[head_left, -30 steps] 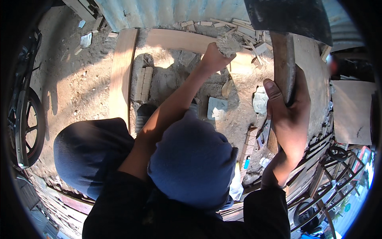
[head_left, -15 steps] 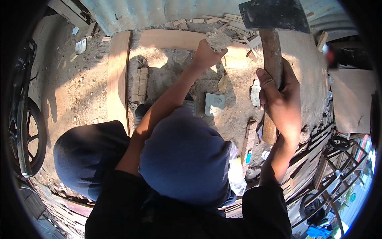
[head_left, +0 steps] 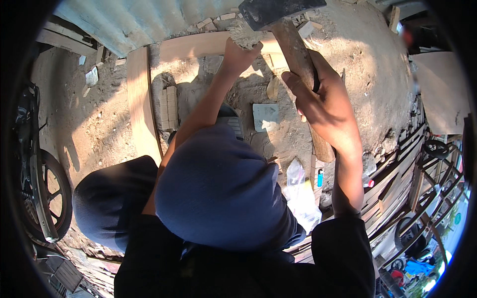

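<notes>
My right hand (head_left: 330, 109) is wrapped round the wooden handle of a hammer (head_left: 292, 47). The hammer's broad dark head is raised near the top edge, close to my left hand. At the far side of the ground, my left hand (head_left: 237, 58) is closed round an upright thing with a frayed, fibrous, pale top (head_left: 243, 34); its lower part is hidden in the fist. Under that fist lies a long light-brown wooden board (head_left: 194, 45), flat on the dirt. The hammer head is beside the frayed top in the picture; whether they touch I cannot tell.
Another board (head_left: 139, 94) lies lengthwise at left, with small wooden blocks (head_left: 169, 107) beside it. A grey sheet (head_left: 266, 117), a clear plastic bag (head_left: 301, 198) and a blue lighter (head_left: 320, 177) are near my knees. A wheel (head_left: 52, 191) stands at far left, corrugated metal (head_left: 144, 22) behind.
The hammer has swung left in the picture, its handle now tilted, and its head is nearer the frayed top. My left hand keeps its hold; the whole view has shifted somewhat.
</notes>
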### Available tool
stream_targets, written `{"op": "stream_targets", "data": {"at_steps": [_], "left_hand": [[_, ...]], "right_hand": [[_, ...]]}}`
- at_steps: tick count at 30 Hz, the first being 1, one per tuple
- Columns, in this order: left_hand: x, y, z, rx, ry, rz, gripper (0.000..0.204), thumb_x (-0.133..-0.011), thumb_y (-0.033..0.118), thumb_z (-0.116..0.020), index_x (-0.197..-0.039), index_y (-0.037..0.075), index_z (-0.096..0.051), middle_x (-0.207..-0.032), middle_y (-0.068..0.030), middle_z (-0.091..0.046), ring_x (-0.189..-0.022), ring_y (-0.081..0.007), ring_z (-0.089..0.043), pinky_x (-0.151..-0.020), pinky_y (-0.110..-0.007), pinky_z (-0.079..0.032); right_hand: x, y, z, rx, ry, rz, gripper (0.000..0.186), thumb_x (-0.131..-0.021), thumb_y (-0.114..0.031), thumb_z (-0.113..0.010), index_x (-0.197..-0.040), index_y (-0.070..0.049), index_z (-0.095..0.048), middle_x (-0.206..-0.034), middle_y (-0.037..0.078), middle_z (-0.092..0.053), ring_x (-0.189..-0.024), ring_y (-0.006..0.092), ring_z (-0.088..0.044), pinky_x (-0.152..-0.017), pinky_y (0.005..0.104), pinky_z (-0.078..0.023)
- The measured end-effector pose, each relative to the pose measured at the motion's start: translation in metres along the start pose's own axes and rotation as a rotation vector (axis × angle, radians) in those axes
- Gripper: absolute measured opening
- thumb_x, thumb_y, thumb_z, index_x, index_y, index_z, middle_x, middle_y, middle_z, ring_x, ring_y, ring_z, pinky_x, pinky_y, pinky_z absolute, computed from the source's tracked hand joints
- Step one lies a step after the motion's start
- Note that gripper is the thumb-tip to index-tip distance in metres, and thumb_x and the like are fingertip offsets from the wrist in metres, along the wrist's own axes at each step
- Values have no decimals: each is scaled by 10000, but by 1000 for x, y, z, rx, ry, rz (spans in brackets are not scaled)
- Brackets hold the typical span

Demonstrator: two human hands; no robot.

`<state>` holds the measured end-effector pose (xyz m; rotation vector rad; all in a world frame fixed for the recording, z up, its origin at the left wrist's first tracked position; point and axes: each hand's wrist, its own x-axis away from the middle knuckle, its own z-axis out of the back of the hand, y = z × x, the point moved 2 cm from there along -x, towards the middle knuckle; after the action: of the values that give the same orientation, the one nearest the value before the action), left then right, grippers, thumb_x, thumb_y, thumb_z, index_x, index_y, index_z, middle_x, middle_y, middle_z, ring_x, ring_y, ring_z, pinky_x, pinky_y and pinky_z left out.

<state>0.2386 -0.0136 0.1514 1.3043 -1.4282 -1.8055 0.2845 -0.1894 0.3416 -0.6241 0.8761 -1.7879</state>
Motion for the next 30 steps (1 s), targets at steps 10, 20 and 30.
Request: {"op": "stream_targets", "data": {"at_steps": [10, 20, 30], "left_hand": [[1, 4, -2, -176, -97, -145, 333, -769, 128, -701, -1049, -13, -591, -985, -113, -660, -871, -188, -637, -766, -332, -500], [5, 6, 4, 101, -50, 204, 258, -766, 88, -696, -983, -20, -610, -959, -104, -657, -919, -182, -618, -800, -338, -485], [8, -1, 6, -163, -46, -162, 270, -784, 86, -667, -1029, -16, -617, -1009, -89, -645, -927, -188, -608, -803, -335, -484]], "right_hand": [[4, 8, -10, 70, 67, 117, 231, -888, -129, -582, -1054, -12, -472, -625, 169, -547, -537, 255, -569, -508, 362, -410], [15, -30, 17, -116, 196, 118, 262, -880, -131, -615, -1060, 20, -501, -633, 84, -509, -549, 125, -459, -515, 272, -399], [24, 6, 3, 108, -18, 241, 307, -853, -99, -620, -1103, 30, -498, -716, 201, -595, -643, 298, -601, -577, 342, -438]]}}
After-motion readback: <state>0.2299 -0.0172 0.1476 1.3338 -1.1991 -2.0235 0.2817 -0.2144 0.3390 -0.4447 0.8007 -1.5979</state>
